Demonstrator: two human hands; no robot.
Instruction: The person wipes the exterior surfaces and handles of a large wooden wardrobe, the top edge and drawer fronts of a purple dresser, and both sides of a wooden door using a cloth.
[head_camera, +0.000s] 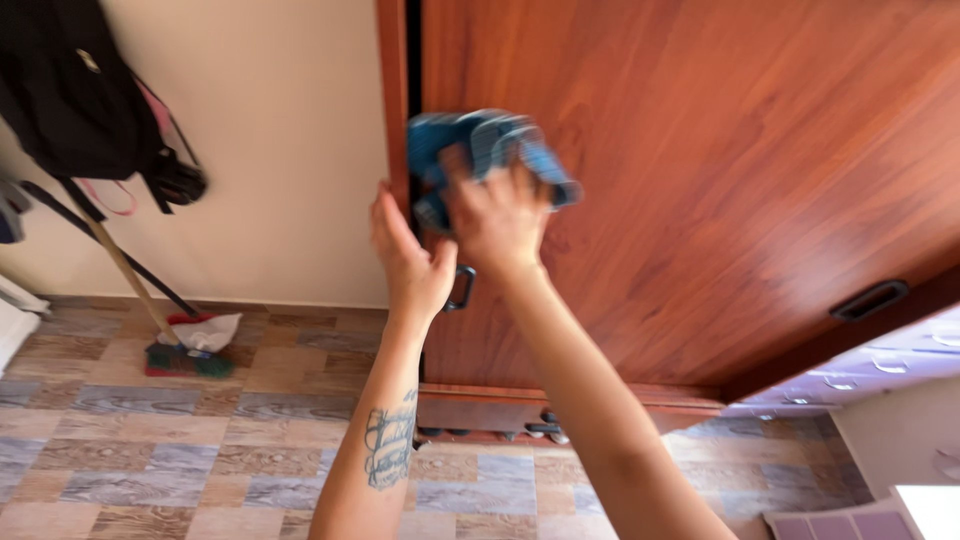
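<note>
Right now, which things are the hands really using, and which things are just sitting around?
In use:
- blue cloth, bunched in the right hand against the wooden wardrobe door
- left hand, on the door's edge above the dark handle

Just lying about:
- broom leaning on the wall
- black bag hanging up
- shoes under the wardrobe

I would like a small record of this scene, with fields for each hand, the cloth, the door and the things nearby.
left hand: open, flat against the edge of the wooden door
right hand: closed on the blue cloth, pressing it to the door
blue cloth: crumpled, blurred
wooden door: reddish brown, glossy, with a dark handle below the hands
broom: leaning on the wall, left
black bag: hanging on the wall, upper left
floor: patterned tiles
</note>
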